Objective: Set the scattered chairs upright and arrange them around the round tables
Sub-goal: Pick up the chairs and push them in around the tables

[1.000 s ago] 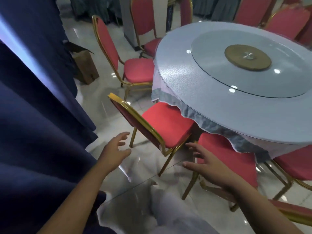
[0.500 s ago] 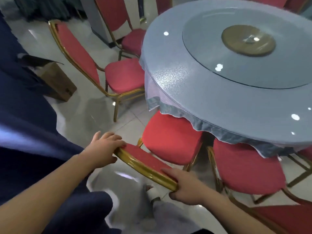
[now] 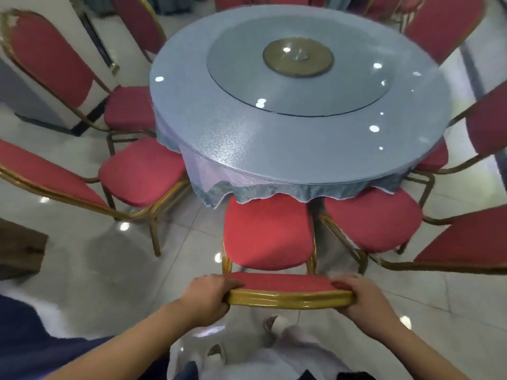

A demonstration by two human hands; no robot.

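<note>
A red-cushioned chair with a gold metal frame stands upright right in front of me, its seat partly under the edge of the round table. My left hand grips the left end of its backrest top, and my right hand grips the right end. The table carries a pale blue cloth and a glass turntable. More red chairs stand around it: one to the left, one to the right, others further round.
A dark blue draped cloth hangs at my lower left. A brown box sits at the left edge on the glossy tiled floor. A white pillar rises at the far left. My feet are just behind the chair.
My hands reached out, took hold of the chair's backrest and turned the chair square to the table. My view swung so that the chair is now straight ahead.
</note>
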